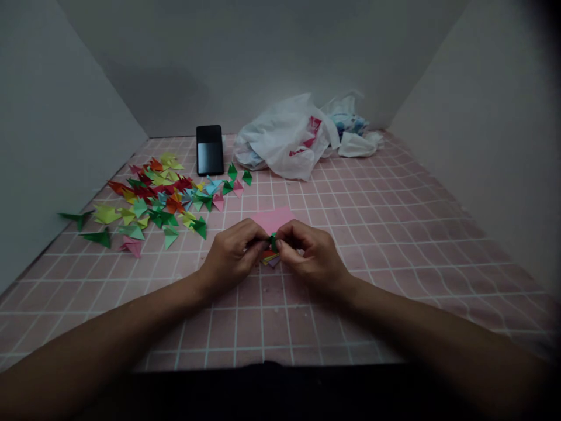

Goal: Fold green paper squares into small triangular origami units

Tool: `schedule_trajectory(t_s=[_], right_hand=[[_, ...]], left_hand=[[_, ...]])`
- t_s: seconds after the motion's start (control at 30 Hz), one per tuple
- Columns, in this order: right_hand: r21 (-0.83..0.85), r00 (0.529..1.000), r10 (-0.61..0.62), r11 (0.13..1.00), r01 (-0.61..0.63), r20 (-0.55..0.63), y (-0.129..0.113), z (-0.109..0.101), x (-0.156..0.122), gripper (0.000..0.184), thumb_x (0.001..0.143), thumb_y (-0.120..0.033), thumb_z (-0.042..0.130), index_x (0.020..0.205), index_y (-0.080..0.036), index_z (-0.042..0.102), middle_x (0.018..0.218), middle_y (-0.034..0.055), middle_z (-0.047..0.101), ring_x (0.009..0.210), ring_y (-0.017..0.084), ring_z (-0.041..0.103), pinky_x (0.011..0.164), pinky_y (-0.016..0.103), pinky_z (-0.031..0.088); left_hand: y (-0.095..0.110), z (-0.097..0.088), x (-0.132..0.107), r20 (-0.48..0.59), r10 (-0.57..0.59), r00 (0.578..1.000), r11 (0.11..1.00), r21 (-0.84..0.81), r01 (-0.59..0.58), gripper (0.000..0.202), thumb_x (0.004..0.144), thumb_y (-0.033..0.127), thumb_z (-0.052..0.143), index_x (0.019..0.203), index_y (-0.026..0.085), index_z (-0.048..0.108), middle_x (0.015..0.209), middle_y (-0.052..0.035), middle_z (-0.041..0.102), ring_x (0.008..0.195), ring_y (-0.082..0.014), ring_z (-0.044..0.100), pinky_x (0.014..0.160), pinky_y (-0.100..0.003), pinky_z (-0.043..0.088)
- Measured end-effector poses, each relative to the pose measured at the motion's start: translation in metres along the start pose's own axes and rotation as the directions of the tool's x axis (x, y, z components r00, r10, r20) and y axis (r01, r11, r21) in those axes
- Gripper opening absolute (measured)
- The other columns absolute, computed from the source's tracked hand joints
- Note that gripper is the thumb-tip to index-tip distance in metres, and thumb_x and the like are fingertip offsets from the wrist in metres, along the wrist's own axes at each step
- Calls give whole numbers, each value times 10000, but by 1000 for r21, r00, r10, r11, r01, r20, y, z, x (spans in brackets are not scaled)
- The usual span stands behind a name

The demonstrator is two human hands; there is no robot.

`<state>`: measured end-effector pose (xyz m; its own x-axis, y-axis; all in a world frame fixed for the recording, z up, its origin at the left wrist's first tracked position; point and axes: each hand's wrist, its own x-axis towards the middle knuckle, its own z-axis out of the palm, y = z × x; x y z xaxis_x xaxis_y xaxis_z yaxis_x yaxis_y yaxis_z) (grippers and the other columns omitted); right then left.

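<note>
Between my fingertips is a small folded piece of green paper (274, 241), mostly covered by the fingers. My left hand (236, 248) pinches it from one side, and my right hand (310, 252) pinches it from the other. Beneath both hands lies a stack of coloured paper sheets, with a pink sheet (272, 218) on top and orange, yellow and purple corners showing at the near side. To the left spreads a pile of folded paper cranes (162, 217) in green, yellow, red, pink and blue.
A black phone (210, 151) stands upright behind the cranes. At the back, a crumpled white plastic bag (287, 137) with red print sits beside another white and blue packet (350, 124). Pale walls enclose the table (421, 234), covered in a pink checked cloth, on three sides.
</note>
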<state>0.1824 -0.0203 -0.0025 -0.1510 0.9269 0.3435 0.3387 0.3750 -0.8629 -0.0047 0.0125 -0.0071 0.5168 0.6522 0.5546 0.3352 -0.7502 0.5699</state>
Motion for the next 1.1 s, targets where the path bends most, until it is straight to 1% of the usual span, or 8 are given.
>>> schedule_trajectory(t_s=[0.23, 0.37, 0.47, 0.6, 0.73, 0.83, 0.97, 1.1], right_hand=[[211, 985, 167, 965, -153, -51, 2, 2, 2, 95, 829, -235, 640, 759, -204, 584, 696, -16, 589, 607, 120, 524, 560, 269, 414], [438, 929, 370, 839, -323, -25, 5, 3, 4, 144, 822, -295, 664, 759, -204, 571, 630, -40, 569, 510, 103, 504, 497, 255, 401], [502, 904, 427, 776, -382, 29, 6, 3, 5, 147, 827, -295, 666, 764, -202, 570, 598, -42, 587, 500, 101, 515, 510, 251, 426], [476, 925, 372, 803, -359, 71, 1, 4, 4, 137, 829, -263, 668, 789, -210, 548, 635, -52, 574, 536, 101, 536, 547, 257, 476], [467, 954, 292, 835, -291, 72, 0, 3, 2, 162, 838, -295, 691, 852, -210, 554, 760, -35, 580, 601, 106, 547, 569, 269, 475], [429, 972, 233, 874, -227, 40, 4, 2, 3, 176, 853, -325, 709, 871, -208, 579, 805, -19, 588, 664, 117, 539, 619, 282, 458], [272, 989, 144, 951, -144, 22, 8, 0, 4, 57, 876, -247, 663, 849, -203, 638, 835, 10, 616, 772, 153, 558, 710, 313, 448], [174, 995, 97, 979, -102, 34, 7, -2, 4, 80, 884, -213, 631, 805, -199, 632, 805, 13, 612, 762, 158, 555, 700, 316, 432]], left_hand=[[-1, 0, -1, -64, -85, 994, 995, -60, 82, 120, 897, 62, 645, 878, 180, 658, 815, -22, 684, 745, -145, 653, 658, -259, 509], [-4, 1, -2, -126, -126, 984, 984, -145, 108, 104, 910, 91, 654, 880, 189, 638, 859, -26, 687, 761, -151, 669, 689, -283, 542], [-6, 1, -1, -136, -79, 988, 994, -86, 67, 110, 917, 81, 640, 890, 187, 629, 869, -31, 682, 780, -154, 669, 698, -286, 540], [-6, -2, 1, -70, 43, 997, 993, 112, -35, 139, 926, 49, 594, 888, 181, 618, 835, -29, 673, 773, -151, 646, 687, -276, 511], [-4, -2, 1, -56, 100, 993, 977, 194, -88, 132, 938, 61, 579, 887, 181, 600, 846, -34, 670, 791, -155, 647, 697, -273, 509], [-4, -2, 1, -53, 110, 993, 973, 209, -97, 133, 943, 66, 574, 895, 187, 598, 847, -29, 667, 792, -151, 646, 701, -269, 513], [-4, -2, 1, -50, 112, 992, 980, 173, -102, 138, 936, 61, 578, 904, 192, 608, 844, -27, 677, 795, -152, 652, 701, -272, 518], [-3, -2, 1, -46, 103, 994, 989, 107, -97, 147, 924, 42, 589, 909, 184, 625, 851, -34, 686, 797, -154, 655, 699, -274, 521]])
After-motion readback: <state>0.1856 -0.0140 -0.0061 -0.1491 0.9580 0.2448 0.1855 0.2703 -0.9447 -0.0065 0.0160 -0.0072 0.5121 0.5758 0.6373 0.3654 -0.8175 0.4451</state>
